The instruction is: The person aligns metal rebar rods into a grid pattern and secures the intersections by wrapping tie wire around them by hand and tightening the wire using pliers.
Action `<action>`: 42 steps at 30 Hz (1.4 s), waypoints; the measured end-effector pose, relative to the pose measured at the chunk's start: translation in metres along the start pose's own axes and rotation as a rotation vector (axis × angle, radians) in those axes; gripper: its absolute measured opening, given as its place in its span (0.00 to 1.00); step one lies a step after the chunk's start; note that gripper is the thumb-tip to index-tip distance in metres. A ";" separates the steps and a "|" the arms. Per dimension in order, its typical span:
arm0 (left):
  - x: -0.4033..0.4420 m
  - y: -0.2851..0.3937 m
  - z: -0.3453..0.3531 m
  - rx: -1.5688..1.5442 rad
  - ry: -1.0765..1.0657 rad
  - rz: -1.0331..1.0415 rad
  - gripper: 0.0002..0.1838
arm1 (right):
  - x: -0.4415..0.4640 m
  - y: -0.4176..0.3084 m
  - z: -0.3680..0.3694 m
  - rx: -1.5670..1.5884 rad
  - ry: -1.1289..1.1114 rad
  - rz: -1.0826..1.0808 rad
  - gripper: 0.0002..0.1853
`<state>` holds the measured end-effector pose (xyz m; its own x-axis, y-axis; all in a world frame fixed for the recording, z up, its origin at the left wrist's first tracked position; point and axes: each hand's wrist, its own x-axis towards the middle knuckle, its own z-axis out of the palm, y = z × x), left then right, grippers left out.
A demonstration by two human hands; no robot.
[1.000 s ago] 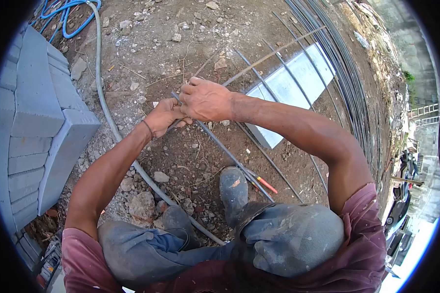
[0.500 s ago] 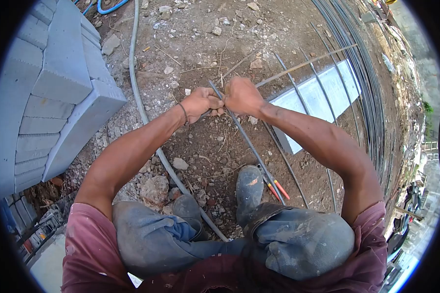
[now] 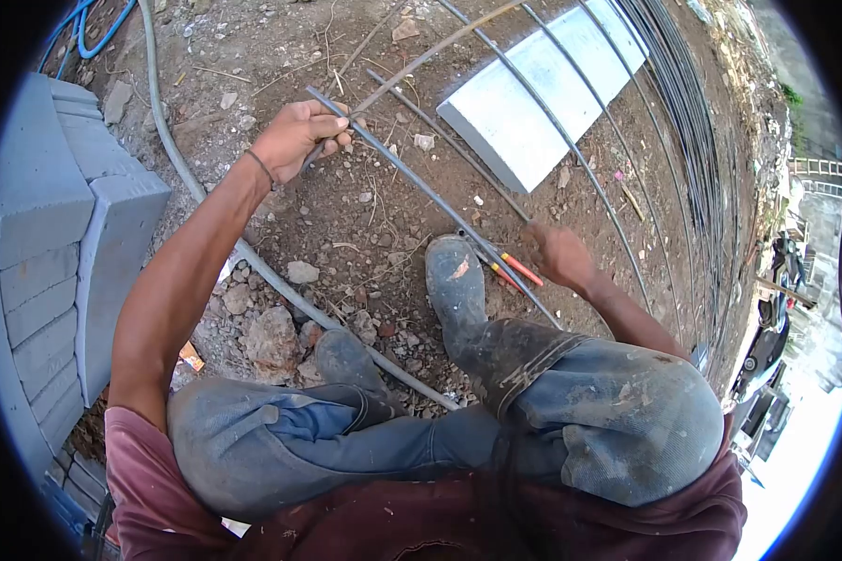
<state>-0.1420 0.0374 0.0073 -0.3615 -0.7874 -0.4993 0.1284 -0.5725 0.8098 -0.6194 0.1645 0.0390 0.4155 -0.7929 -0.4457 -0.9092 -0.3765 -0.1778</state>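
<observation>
My left hand (image 3: 301,138) is closed at the upper end of a dark steel rod (image 3: 412,176), where a thinner crosswise bar (image 3: 426,58) meets it. A short dark piece also shows below those fingers. My right hand (image 3: 563,256) is to the right, over a second steel rod (image 3: 458,148) that runs under it. Its fingers are blurred, so I cannot tell whether they grip that rod. Just left of this hand, red-handled pliers (image 3: 522,270) lie by my boot (image 3: 456,280), partly hidden under the first rod.
A pale concrete block (image 3: 543,93) lies under more rods, with a bundle of long rods (image 3: 692,140) beyond. Grey blocks (image 3: 42,206) are stacked at left. A grey hose (image 3: 180,168) crosses the rubble, and a blue hose (image 3: 84,37) lies at upper left.
My right hand has left the rod joint beside my left hand and moved down and right, near the pliers. My left hand stays at the joint. The whole view has shifted.
</observation>
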 end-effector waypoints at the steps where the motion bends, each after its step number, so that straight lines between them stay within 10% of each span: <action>1: 0.004 -0.004 -0.006 -0.004 -0.019 -0.024 0.11 | -0.013 -0.014 0.000 0.010 -0.066 0.165 0.28; 5: 0.003 -0.005 -0.004 -0.091 0.039 -0.002 0.13 | -0.036 -0.031 0.035 0.171 0.257 0.204 0.35; 9: -0.002 -0.007 -0.009 -0.099 -0.015 -0.020 0.14 | -0.036 0.004 0.072 0.089 0.044 0.111 0.42; 15: 0.003 -0.016 -0.016 -0.116 -0.033 0.008 0.18 | -0.017 -0.006 0.052 0.013 -0.063 -0.066 0.21; 19: -0.006 -0.006 -0.010 -0.145 -0.008 -0.037 0.18 | -0.021 0.004 0.043 -0.050 -0.024 -0.110 0.25; 24: -0.005 -0.009 -0.011 -0.214 -0.041 -0.015 0.17 | -0.046 0.022 -0.082 0.114 -0.716 0.282 0.14; 34: -0.006 -0.050 -0.024 -0.340 -0.217 0.308 0.21 | 0.049 -0.135 -0.323 -0.306 -0.192 0.078 0.06; 38: 0.006 -0.064 -0.019 -0.392 -0.181 0.334 0.19 | 0.144 -0.193 -0.303 -0.649 -0.173 -0.359 0.22; 42: 0.008 -0.068 -0.013 -0.439 -0.125 0.328 0.16 | 0.196 -0.218 -0.285 -0.772 -0.328 -0.287 0.31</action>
<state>-0.1421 0.0670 -0.0562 -0.3411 -0.9224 -0.1810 0.6155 -0.3647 0.6987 -0.3323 -0.0450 0.2406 0.4885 -0.4855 -0.7250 -0.4499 -0.8521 0.2675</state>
